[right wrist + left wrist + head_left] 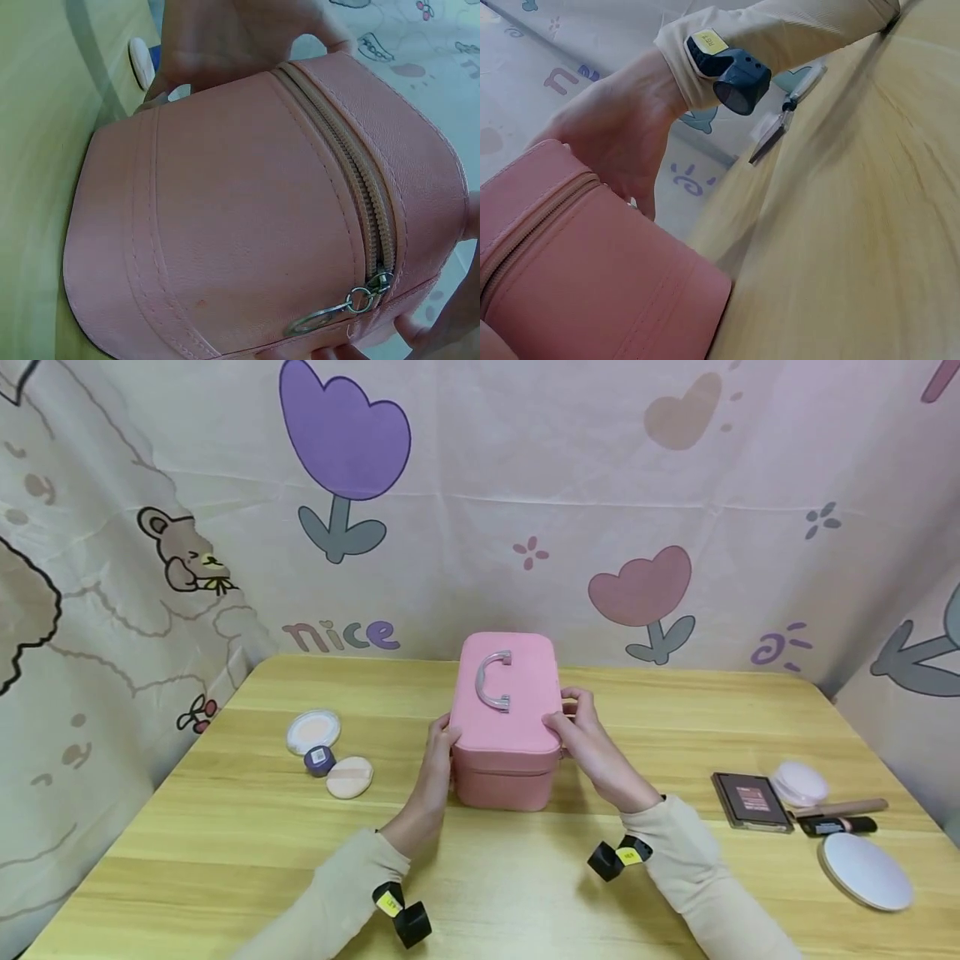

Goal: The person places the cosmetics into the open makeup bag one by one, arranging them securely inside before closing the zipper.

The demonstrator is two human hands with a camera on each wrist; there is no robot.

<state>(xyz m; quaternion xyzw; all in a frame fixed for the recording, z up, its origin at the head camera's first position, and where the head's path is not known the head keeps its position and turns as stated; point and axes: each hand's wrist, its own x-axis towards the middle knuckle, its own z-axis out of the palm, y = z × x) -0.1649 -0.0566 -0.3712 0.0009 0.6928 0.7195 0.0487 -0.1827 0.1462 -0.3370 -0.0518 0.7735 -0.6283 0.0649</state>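
Head: curled hands point(432, 772) point(596, 753) round pink case point(506, 727)

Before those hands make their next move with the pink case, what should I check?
1. Left hand on the case: ok, holding one side.
2. Right hand on it: ok, opposite side.
3. Zip closed all round: cannot tell; closed along the front.
4. Handle free: ok, no hand on it.
5. Contents: cannot tell, lid down.
6. Surroundings clear: ok, puff and palette lie apart from it.
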